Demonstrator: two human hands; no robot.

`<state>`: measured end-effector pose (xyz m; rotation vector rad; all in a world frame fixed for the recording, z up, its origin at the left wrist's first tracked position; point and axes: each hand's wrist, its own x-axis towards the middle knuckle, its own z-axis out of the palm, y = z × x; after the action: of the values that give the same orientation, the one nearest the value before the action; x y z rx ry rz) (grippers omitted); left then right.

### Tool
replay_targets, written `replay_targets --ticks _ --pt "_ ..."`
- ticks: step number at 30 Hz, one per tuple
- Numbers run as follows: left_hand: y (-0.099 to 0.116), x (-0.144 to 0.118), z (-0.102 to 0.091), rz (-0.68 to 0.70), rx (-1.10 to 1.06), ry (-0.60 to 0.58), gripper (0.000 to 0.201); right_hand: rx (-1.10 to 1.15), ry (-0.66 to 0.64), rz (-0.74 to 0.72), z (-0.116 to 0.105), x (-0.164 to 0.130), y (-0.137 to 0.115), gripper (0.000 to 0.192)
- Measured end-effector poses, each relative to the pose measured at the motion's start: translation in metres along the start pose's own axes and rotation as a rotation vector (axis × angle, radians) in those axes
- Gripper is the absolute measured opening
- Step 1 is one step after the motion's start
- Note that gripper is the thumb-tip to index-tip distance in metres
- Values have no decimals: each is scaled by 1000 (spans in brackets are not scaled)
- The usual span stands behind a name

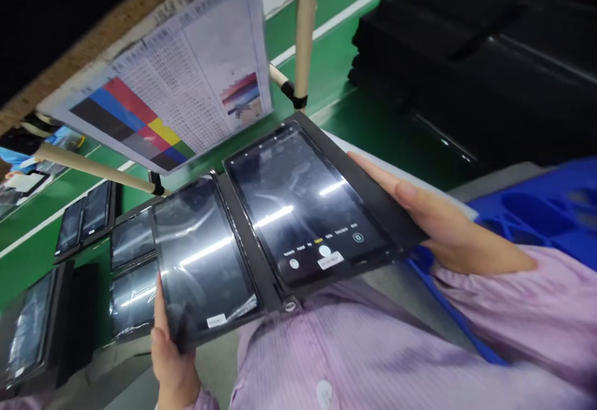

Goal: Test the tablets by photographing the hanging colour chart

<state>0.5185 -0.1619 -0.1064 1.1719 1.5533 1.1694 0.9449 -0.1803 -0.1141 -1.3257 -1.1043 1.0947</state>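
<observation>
The person holds a black tray [275, 273] carrying two tablets side by side close in front of the chest, the left hand [170, 360] closed on its near left corner with the thumb lying along the edge of the left tablet [203, 254], the right hand [448, 223] gripping the right edge with fingers stretched along the rim beside the right tablet [303, 201], whose screen shows a camera interface. Above the tray hangs a colour test chart [177, 74] on a pale tube frame [305, 30]. More tablets in trays [93, 217] lie to the left, and a blue bin [536, 211] sits to the right.
</observation>
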Motion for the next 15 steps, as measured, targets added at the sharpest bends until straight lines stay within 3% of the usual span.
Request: replay_targets --ticks 3,10,15 --pt "7 4 11 -23 -202 104 78 289 -27 6 18 -12 -6 75" --pt "13 25 14 -23 -276 208 63 348 58 -72 30 -11 0 80" --pt "-3 37 9 139 -388 77 61 442 72 -142 30 0 17 74"
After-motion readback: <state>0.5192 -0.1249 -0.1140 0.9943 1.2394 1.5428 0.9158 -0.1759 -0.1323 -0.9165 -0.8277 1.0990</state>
